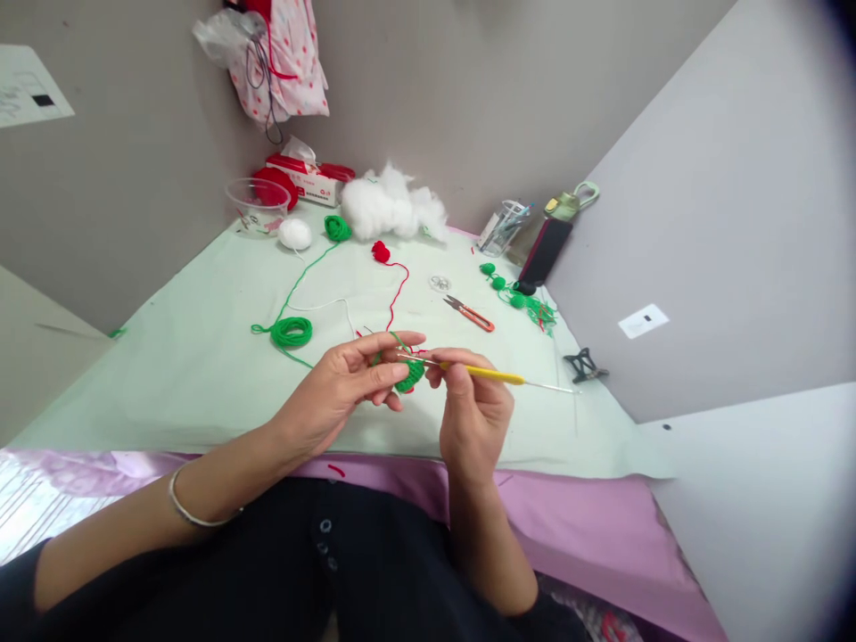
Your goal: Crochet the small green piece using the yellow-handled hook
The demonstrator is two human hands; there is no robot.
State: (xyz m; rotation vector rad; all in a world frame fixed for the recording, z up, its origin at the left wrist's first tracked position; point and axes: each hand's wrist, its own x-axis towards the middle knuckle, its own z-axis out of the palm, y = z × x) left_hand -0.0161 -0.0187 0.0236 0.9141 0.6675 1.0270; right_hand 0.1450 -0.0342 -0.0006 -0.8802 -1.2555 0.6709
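Note:
Between the thumb and fingers of my left hand is a small green crochet piece, with a bit of red showing at its lower edge. Green yarn passes over the raised index finger. My right hand is closed around a crochet hook with a yellow handle; its metal tip lies at the top of the green piece. A red strand runs from a small red yarn ball down to the work. The green yarn coil lies left of my hands, joined by a strand to a green ball.
Orange thread snips lie beyond my right hand. White stuffing, a white yarn ball, a plastic tub and a tissue box are at the back. A bottle and small green balls are at the right.

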